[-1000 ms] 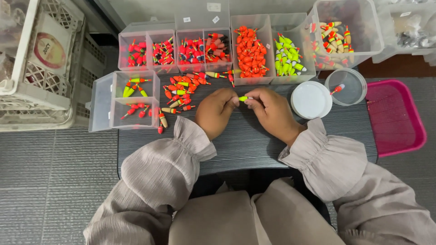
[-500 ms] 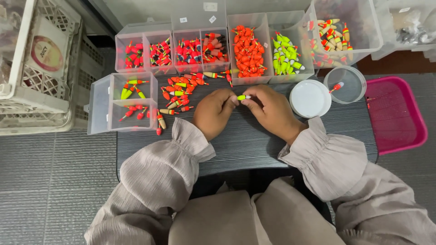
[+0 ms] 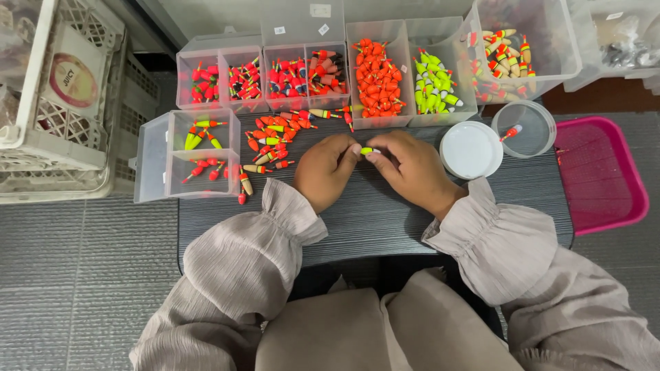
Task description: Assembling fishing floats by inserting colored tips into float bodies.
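Dark slatted table (image 3: 371, 220) fills the centre of the frame, grey carpet around it. White lattice crate (image 3: 41, 144) sits at far left, pink tray (image 3: 601, 178) at the right edge. Along the top runs a row of clear bins: red floats in the divided box (image 3: 265, 72), an orange-float bin (image 3: 377, 72), a yellow-green float bin (image 3: 434, 82), a mixed-colour bin (image 3: 512, 48) at upper right. A small clear two-slot box (image 3: 199, 154) lies left of centre (a few green floats in its upper slot, red in the lower). Loose pile of floats (image 3: 271, 141) lies on the table just right of it. White round lid (image 3: 471, 150) and a clear round cup (image 3: 524, 127) with one float sit right of the hands.

Left hand (image 3: 323, 168) and right hand (image 3: 409, 168) meet at centre frame, both with fingertips pinched on one small yellow-green float (image 3: 369, 150), held between them just above the table.
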